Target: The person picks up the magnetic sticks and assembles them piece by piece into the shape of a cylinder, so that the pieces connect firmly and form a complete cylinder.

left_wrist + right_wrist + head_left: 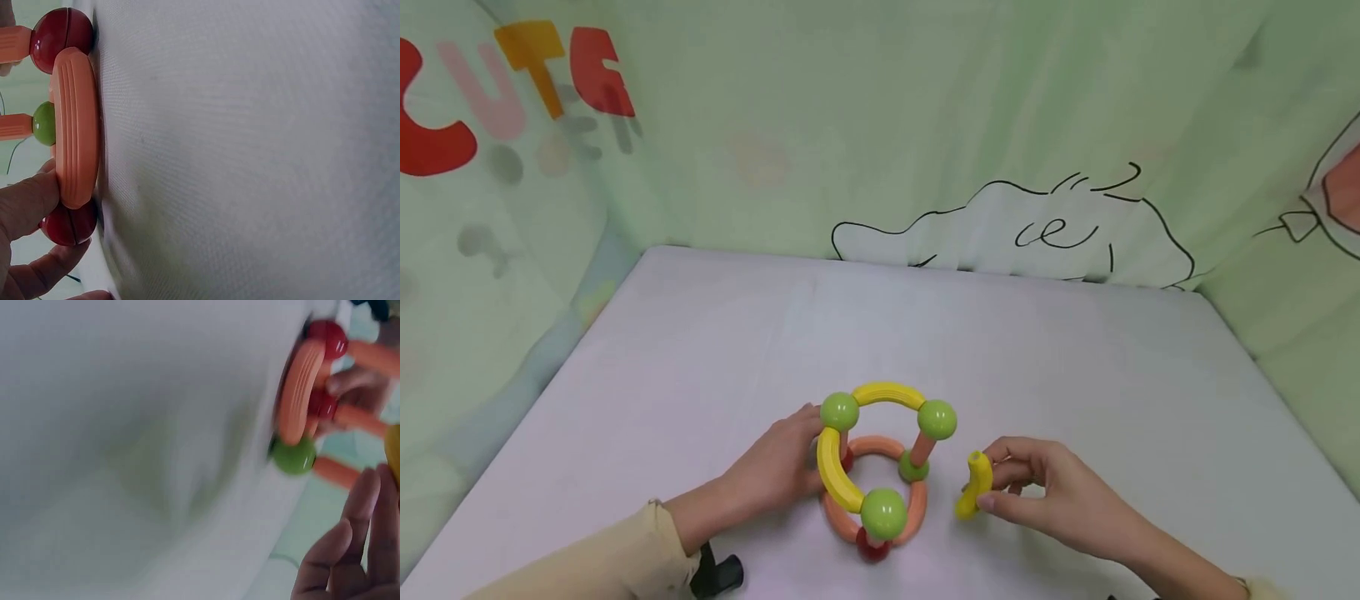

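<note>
A two-level toy frame of balls and rods stands on the table. Its upper level has green balls (883, 513) joined by two yellow curved rods (889, 392), with a gap on the right side. Below is a ring of orange curved rods (76, 128) with two red balls (70, 224) and one green ball (295, 455), linked upward by straight orange rods (922, 448). My left hand (777, 462) grips a red ball at the base's left, thumb beside the orange rod. Right of the frame, my right hand (1051, 492) pinches a loose yellow curved rod (976, 485).
The white-covered table (1060, 358) stretches away behind the frame. Green printed fabric (925, 108) hangs along its back and sides. A black object (718, 573) sits beneath the left wrist, at the cuff of a beige sleeve (595, 554).
</note>
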Available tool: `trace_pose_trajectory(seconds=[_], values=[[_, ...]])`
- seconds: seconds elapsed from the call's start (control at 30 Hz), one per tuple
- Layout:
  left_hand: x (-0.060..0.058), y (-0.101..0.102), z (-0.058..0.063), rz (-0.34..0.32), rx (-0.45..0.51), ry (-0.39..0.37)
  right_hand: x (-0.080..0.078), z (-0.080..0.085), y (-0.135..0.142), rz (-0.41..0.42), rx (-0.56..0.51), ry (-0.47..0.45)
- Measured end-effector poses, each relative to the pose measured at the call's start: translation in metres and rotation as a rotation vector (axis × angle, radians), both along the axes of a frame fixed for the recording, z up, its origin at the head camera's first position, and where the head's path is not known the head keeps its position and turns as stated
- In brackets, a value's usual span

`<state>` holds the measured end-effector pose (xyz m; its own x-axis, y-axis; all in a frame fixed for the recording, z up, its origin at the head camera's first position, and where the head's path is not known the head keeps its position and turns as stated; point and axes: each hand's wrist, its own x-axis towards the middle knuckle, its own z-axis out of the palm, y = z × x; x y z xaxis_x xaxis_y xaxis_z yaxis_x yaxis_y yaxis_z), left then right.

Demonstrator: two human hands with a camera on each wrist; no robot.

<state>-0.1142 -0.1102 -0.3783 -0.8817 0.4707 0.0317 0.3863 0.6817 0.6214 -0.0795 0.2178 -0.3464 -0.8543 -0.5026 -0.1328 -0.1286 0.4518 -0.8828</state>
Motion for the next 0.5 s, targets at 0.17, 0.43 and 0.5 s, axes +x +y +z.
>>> trace_pose_trajectory(seconds=[0.17,0.43,0.5], values=[[-0.001,0.0,0.0,0.004,-0.001,0.002,0.011,-0.004,-0.012,-0.059,-0.188,-0.238],[-0.001,0.001,0.0,0.013,-0.006,-0.009,0.021,-0.007,-0.022,-0.074,-0.285,-0.445],[-0.001,0.001,0.0,0.016,-0.009,-0.017,0.023,-0.009,-0.024,-0.064,-0.323,-0.475]])
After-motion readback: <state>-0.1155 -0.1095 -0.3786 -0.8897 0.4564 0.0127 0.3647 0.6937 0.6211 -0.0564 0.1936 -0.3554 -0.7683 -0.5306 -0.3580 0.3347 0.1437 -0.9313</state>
